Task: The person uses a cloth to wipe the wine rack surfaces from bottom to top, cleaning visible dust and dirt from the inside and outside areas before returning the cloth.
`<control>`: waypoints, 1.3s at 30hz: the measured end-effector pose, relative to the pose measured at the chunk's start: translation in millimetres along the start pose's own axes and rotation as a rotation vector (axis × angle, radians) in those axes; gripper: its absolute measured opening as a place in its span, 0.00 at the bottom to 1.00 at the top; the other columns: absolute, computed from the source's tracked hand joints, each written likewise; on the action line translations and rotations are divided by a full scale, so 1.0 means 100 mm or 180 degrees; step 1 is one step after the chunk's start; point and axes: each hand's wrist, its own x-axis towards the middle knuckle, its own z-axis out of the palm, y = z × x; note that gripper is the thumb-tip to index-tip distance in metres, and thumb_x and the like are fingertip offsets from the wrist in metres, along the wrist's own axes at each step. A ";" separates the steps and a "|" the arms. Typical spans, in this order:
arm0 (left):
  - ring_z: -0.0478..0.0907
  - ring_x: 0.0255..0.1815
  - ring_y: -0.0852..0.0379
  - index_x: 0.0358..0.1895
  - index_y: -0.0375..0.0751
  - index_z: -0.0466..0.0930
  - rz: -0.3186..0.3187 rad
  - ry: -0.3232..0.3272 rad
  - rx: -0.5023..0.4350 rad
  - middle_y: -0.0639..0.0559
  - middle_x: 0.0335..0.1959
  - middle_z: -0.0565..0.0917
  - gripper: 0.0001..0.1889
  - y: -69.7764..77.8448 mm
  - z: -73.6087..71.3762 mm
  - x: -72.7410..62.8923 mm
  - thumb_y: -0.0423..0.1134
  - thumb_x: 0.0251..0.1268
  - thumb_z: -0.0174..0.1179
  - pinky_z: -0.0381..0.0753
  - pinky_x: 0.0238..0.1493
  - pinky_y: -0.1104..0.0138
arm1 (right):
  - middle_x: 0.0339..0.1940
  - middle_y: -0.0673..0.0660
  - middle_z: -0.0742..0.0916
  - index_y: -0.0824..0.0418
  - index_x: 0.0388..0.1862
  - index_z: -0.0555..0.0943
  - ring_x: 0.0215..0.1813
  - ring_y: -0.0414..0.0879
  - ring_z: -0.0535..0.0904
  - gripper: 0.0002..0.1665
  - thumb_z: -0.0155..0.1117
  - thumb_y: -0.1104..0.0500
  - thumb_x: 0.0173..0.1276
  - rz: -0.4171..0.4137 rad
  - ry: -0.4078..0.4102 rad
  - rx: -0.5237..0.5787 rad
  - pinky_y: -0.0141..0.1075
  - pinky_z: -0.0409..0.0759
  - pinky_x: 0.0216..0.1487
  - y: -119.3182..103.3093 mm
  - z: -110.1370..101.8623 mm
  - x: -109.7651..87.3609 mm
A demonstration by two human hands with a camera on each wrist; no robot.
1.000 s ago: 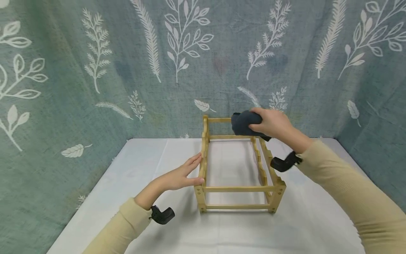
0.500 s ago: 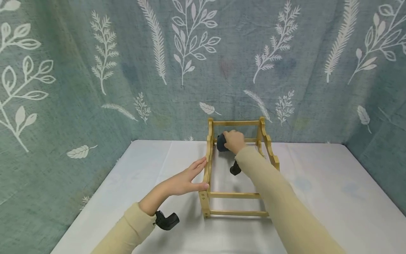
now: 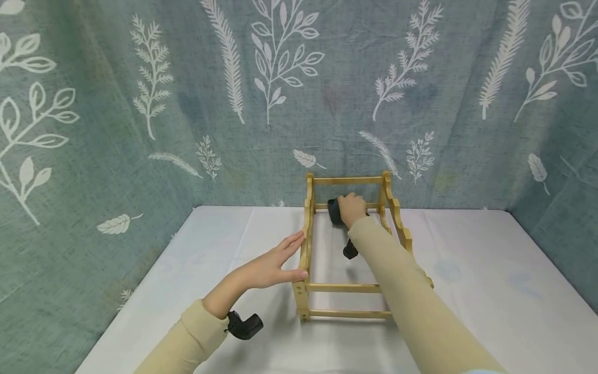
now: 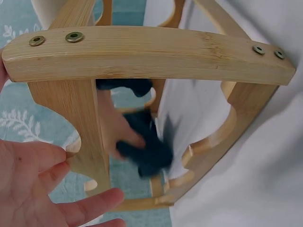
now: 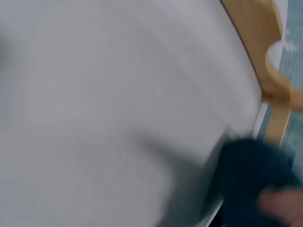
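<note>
A light wooden rack (image 3: 345, 287) with wavy, notched side rails stands on the white-covered table. My left hand (image 3: 266, 266) rests against its left side with straight fingers, the thumb at the front corner. Inside the frame, near the far end, my right hand (image 3: 352, 209) grips a bunched dark blue cloth (image 3: 334, 212). Through the side of the rack, the left wrist view shows that cloth (image 4: 149, 156) blurred in the fingers. In the right wrist view the cloth (image 5: 251, 170) is close to a rail's end, and most of the hand is out of frame.
Behind the table (image 3: 472, 259) hangs a grey-green curtain (image 3: 341, 78) with white leaf patterns, which also covers both sides. A small black camera (image 3: 245, 325) is strapped to the left wrist, another (image 3: 350, 249) to the right. The right sleeve hides part of the rack's right side.
My right hand has carried the dark blue cloth from above the rack's far right corner down inside the frame, then slightly right. The left hand has stayed against the rack.
</note>
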 end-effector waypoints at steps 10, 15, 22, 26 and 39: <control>0.40 0.73 0.51 0.73 0.44 0.38 0.0030 -0.0034 -0.0024 0.55 0.74 0.38 0.45 0.01 -0.03 -0.04 0.59 0.62 0.52 0.52 0.68 0.51 | 0.34 0.72 0.82 0.69 0.46 0.79 0.22 0.53 0.77 0.16 0.49 0.60 0.70 0.0628 0.0041 -0.0016 0.42 0.76 0.18 0.21 0.05 -0.06; 0.41 0.73 0.51 0.73 0.46 0.38 -0.0003 -0.0037 -0.0053 0.57 0.74 0.38 0.44 0.02 -0.03 -0.02 0.58 0.62 0.53 0.53 0.67 0.51 | 0.53 0.65 0.80 0.57 0.62 0.71 0.46 0.56 0.80 0.26 0.59 0.54 0.65 -0.0327 0.0080 0.0955 0.48 0.79 0.42 0.04 -0.05 0.03; 0.61 0.67 0.47 0.73 0.47 0.38 0.0006 -0.0064 -0.0127 0.58 0.74 0.38 0.45 0.04 -0.02 0.03 0.60 0.61 0.53 0.64 0.62 0.54 | 0.58 0.63 0.76 0.54 0.66 0.66 0.51 0.58 0.77 0.32 0.62 0.52 0.64 -0.0588 0.0004 0.1155 0.49 0.77 0.47 -0.03 -0.07 0.07; 0.66 0.63 0.46 0.73 0.46 0.38 0.0021 -0.0067 -0.0111 0.58 0.74 0.38 0.45 0.04 -0.02 0.04 0.60 0.61 0.53 0.66 0.60 0.55 | 0.49 0.69 0.79 0.60 0.62 0.70 0.39 0.58 0.80 0.24 0.55 0.56 0.68 0.0097 0.0044 0.0777 0.46 0.80 0.34 0.15 -0.01 0.01; 0.67 0.62 0.46 0.73 0.47 0.38 0.0003 -0.0081 -0.0115 0.58 0.74 0.38 0.45 0.03 0.00 0.03 0.60 0.61 0.53 0.67 0.59 0.55 | 0.40 0.68 0.81 0.63 0.57 0.72 0.32 0.57 0.80 0.22 0.57 0.57 0.66 -0.0286 0.0789 0.0696 0.44 0.79 0.26 0.19 -0.09 -0.06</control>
